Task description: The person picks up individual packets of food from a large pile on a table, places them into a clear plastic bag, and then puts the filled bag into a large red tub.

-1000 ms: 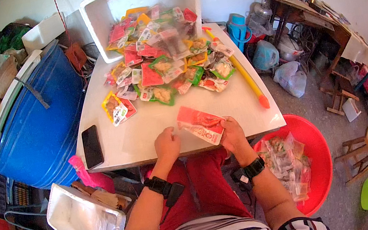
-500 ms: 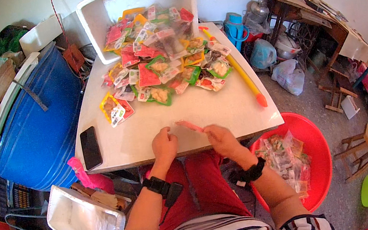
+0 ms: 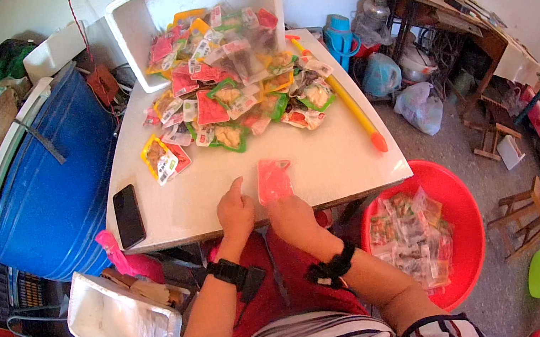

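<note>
Pinch: we do well to hold the red packet [image 3: 274, 178] by its near edge, lightly enough not to crease it, leaving its broad face uncovered.
Right hand [image 3: 292, 219]: closed on that near edge.
Packet position: at 12 o'clock from the right hand, over the white table [image 3: 334, 164] (blur leaves us unable to tell whether it touches).
Left hand [image 3: 235, 211]: loosely half-curled, one finger extended, visibly empty, at 8 o'clock from the packet, apart.
</note>
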A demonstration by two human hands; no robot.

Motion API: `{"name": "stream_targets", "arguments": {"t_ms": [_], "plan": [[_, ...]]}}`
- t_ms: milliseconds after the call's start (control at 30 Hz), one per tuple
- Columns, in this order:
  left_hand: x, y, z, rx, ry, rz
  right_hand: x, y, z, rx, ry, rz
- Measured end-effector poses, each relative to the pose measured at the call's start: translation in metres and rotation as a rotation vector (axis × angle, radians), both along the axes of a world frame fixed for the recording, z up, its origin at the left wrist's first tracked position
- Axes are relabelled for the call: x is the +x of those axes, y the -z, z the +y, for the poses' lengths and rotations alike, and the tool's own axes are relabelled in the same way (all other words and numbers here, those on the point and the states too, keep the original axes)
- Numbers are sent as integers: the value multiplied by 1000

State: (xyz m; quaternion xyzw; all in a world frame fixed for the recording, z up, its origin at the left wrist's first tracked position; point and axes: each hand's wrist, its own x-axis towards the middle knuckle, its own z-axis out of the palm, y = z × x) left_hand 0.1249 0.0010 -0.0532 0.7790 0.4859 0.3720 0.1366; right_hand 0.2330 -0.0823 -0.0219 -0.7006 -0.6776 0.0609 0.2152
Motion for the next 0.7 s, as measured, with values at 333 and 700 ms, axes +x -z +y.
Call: {"name": "stream_targets", "arguments": {"t_ms": [333,700], "plan": [[-2,-3,-5,126,73,190,61,-14,56,206,48,116],[-1,-5,-5,72,90,185,106,-2,45,-98,-204,-13]]}}
